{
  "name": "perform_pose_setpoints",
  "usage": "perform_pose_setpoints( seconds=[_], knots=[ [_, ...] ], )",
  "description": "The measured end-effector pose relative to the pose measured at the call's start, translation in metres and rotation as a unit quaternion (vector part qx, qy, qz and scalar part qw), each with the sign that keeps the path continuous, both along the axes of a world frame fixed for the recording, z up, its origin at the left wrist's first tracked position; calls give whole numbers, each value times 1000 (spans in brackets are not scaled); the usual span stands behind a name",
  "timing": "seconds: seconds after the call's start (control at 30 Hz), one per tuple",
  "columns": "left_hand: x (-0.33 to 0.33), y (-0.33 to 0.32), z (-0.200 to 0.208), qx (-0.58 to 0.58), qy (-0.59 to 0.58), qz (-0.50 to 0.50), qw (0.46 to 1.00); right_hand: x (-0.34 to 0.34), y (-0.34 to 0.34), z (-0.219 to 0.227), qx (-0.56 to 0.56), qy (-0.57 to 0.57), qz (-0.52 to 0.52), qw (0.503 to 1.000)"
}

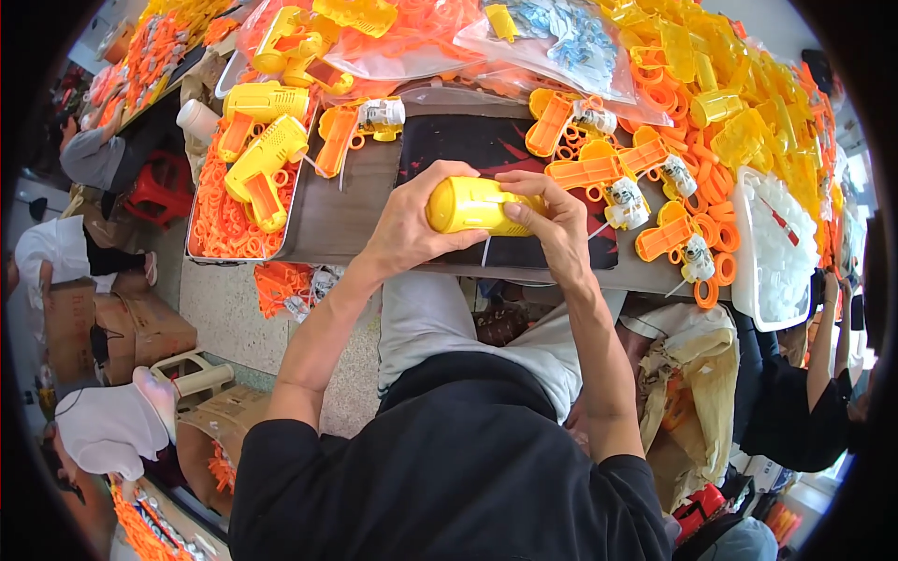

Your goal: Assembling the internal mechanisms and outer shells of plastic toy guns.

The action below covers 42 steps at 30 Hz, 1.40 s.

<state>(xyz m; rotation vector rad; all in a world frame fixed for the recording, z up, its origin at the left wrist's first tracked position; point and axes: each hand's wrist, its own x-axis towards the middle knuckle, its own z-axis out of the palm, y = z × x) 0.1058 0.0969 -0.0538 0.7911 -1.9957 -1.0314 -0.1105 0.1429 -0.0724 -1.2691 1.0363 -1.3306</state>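
Note:
Above the near edge of the table, both hands hold a yellow plastic toy housing [468, 208] with one rounded end. My left hand [412, 220] wraps its rounded left end. At the right end, the fingers and thumb of my right hand [554, 217] press on the shell. A thin white strip hangs below it; where it is attached is hidden. Right of my hands lie several orange handle pieces [589, 171] fitted with white motor-like parts [625, 203]. Another orange handle piece [337, 140] rests to the left, beside a tray holding yellow pistol-shaped bodies [265, 168].
The tray [195, 220] also holds small orange rings. A dark mat [435, 140] lies under my hands. Yellow shells [748, 122] are heaped at the far right, above a white bin [744, 252] of translucent pieces. Bagged blue-white parts [561, 47] lie behind. Other people sit on both sides.

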Motion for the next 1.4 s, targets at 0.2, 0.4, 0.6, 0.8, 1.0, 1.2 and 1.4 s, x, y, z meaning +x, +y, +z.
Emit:
perform_pose_setpoints(
  seconds=[0.2,0.4,0.6,0.8,1.0,1.2,1.4],
  knots=[
    [8,-11,7,1,105,-28,994,-8,5,15,21,-92,33,995],
    [2,-19,38,-33,-50,-66,996,-23,6,28,-19,14,19,1000],
    [-39,-19,54,-169,-197,-109,960,-37,-3,57,-91,162,65,980],
    [-47,-24,43,-151,-198,-59,967,-30,-8,36,-92,73,-48,992],
    [-50,-29,53,-82,-182,-70,977,-25,-13,42,-30,12,-60,998],
    [-45,-36,51,-57,-156,-79,983,-26,-21,41,-28,39,-59,997],
    [-42,-38,39,-93,-154,-69,981,-20,-27,50,-32,103,-56,993]
  ],
)
